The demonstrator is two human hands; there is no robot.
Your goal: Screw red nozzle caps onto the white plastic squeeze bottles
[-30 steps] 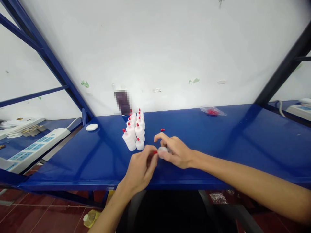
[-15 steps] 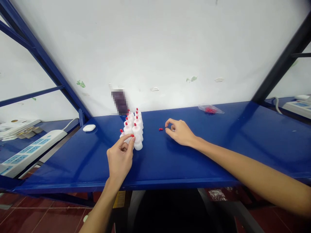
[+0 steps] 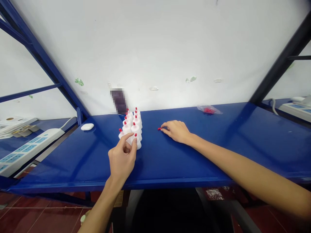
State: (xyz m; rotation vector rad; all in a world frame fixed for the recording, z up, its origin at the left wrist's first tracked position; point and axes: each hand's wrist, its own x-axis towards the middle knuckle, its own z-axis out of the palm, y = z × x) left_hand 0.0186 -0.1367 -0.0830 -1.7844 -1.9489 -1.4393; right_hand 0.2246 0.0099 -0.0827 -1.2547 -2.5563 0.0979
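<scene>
Several white bottles with red caps stand in two rows at centre-left on the blue table. At the near end, my left hand is open, its thumb and index finger apart beside the red cap on the front bottle. That bottle is partly hidden by the fingers. My right hand is right of the bottles, thumb and index finger pinched on a small red cap at the tabletop; the fingertips hide part of it.
A clear bag with red caps lies at the back right. A white oval object rests on the left. A dark blurred rectangle leans at the wall behind the bottles. White power strips lie beyond the table's left frame.
My left fingers have let go of the red cap, which now sits upright on the front bottle. My right hand has moved slightly left and closed on a small red cap.
</scene>
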